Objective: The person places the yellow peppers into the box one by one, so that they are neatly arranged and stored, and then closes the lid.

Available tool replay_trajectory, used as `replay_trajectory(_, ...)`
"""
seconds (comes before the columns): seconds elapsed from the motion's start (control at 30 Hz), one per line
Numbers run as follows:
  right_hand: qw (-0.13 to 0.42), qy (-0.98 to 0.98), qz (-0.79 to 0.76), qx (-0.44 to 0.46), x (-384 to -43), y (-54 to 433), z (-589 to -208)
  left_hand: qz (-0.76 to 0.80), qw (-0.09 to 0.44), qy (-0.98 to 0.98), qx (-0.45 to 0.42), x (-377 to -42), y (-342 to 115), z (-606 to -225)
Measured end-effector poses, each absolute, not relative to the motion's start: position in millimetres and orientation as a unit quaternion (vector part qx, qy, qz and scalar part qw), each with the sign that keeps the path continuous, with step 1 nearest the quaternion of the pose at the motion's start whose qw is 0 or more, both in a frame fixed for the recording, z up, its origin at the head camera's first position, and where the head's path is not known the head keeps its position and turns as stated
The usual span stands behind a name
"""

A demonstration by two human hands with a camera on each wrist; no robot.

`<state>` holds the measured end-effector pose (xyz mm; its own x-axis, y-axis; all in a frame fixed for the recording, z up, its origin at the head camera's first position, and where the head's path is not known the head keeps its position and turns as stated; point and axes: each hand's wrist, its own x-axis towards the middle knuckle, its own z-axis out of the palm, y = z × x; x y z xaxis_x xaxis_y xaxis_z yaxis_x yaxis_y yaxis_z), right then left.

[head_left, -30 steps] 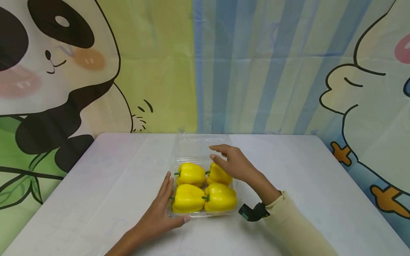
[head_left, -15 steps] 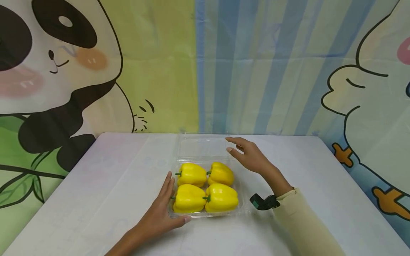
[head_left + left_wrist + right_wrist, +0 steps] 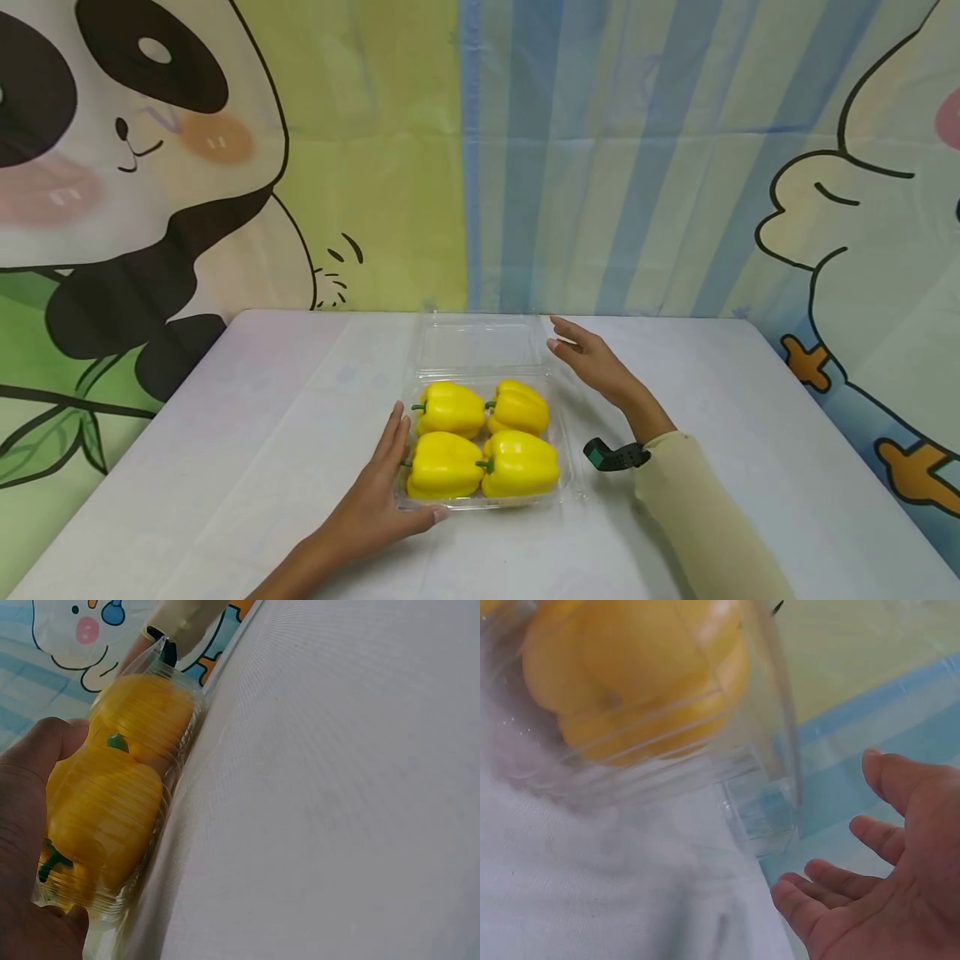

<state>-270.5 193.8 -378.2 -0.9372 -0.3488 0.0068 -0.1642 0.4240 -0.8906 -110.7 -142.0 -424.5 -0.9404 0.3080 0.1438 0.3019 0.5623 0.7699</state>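
Several yellow bell peppers with green stems lie in the base of a clear plastic clamshell box. Its lid is folded back towards the far edge of the table. Along the box's left side rest the straight fingers of my left hand, with the thumb at the front rim. My right hand hovers beside the lid's right edge, fingers loosely bent, holding nothing. In the right wrist view, the right hand's fingers are spread next to the clear plastic wall.
A white-covered table carries the box near its middle. Behind it hangs a cloth backdrop with a cartoon panda, stripes and a white figure. A black device is strapped to the right wrist, below a beige sleeve.
My right hand has moved from above the back right pepper to the right and away, ending beside the lid. The left hand has stayed at the box's left side.
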Motion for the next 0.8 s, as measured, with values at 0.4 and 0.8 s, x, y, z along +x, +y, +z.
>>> replay_trajectory(0.4, 0.164, 0.771, -0.613, -0.051, -287, 186, -394, 0.435, 0.000, 0.884, 0.171, -111, -142, -426)
replay_trajectory(0.8, 0.172, 0.783, -0.596, -0.045, -290, 183, -398, 0.436, 0.003, 0.884, 0.170, -111, -142, -425)
